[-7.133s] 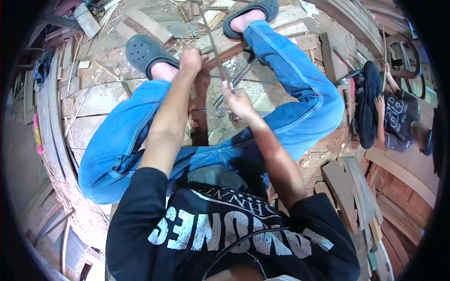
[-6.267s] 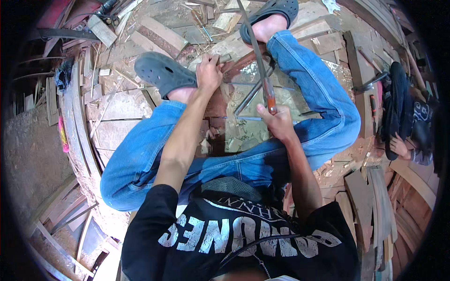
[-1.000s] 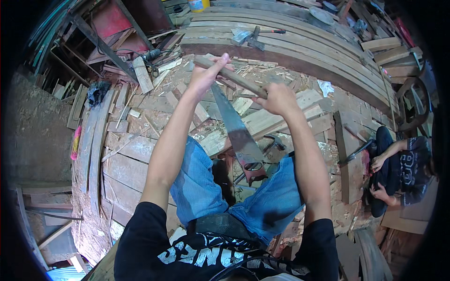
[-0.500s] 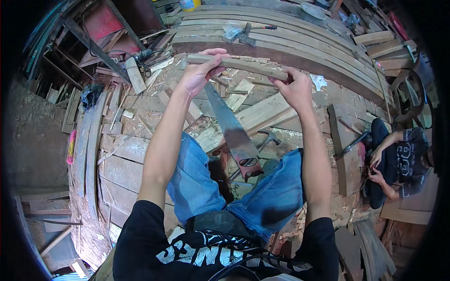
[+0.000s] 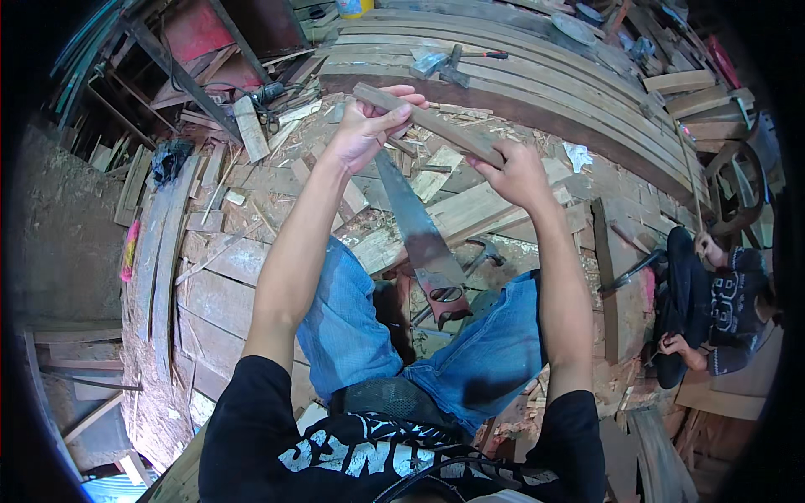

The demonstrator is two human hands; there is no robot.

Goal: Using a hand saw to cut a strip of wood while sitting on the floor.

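A narrow wooden strip (image 5: 444,129) is held up in front of me, slanting down from left to right. My left hand (image 5: 376,126) grips it near its left end, thumb on the near side and fingers behind. At its right end my right hand (image 5: 516,172) pinches it between thumb and curled fingers. Below, between my knees, a hand saw (image 5: 419,239) lies with its blade pointing away and its dark red handle toward me. Beside the saw rests a claw hammer (image 5: 485,254), partly hidden.
Long stacked planks (image 5: 537,84) run across the back, with a hammer (image 5: 454,69) on top. Loose boards (image 5: 470,210) and wood chips litter the floor. On the right another person (image 5: 729,293) sits on the floor. A power tool (image 5: 267,94) lies at the far left.
The wooden strip has turned and tilted, its right end now lower and nearer to me. My right hand has moved down slightly with it. The other person's hands have moved apart.
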